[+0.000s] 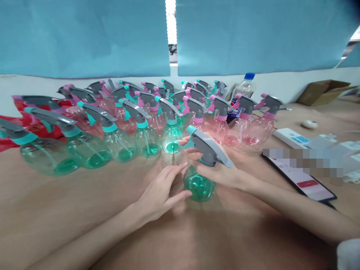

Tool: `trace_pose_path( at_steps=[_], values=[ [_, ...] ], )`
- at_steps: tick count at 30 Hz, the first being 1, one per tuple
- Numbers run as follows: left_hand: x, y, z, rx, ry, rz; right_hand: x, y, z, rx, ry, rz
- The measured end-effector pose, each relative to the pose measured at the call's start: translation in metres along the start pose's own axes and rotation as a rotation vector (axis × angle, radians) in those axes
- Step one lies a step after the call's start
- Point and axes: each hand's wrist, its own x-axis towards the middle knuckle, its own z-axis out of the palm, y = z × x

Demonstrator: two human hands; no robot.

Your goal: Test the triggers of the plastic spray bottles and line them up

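Note:
A green spray bottle (200, 187) with a grey trigger head and teal nozzle stands close in front of me, green liquid inside. My right hand (222, 173) is closed around its upper body, just below the trigger head; some of its fingers are hidden behind the bottle. At the bottle's left side, my left hand (159, 193) has its fingers stretched out and its thumb apart, the thumb tip at the bottle's lower edge. Just behind, another green spray bottle (171, 133) stands in the front row.
Rows of green and pink spray bottles (260, 127) spread across the back. Red plastic (56, 129) lies at the left. On the right are a phone (317, 189), a white power strip (292, 138), a small white object (309, 124), a blue-capped bottle (247, 87) and a cardboard box (317, 93).

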Motion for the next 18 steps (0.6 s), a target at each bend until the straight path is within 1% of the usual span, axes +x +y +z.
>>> trace_pose_path(
  at_steps=[3,12,18],
  values=[
    [-0.0001,0.0001,-0.0020,0.012,0.010,-0.001,-0.0012,0.0011,0.0001,-0.020,0.005,0.014],
    [0.0010,-0.0016,-0.0052,0.091,-0.023,-0.027,0.0006,0.0005,-0.0033,-0.044,-0.005,0.088],
    [0.0019,-0.0070,0.0010,0.229,-0.010,-0.055,0.0009,0.0010,-0.0045,-0.028,-0.026,0.111]
  ],
)
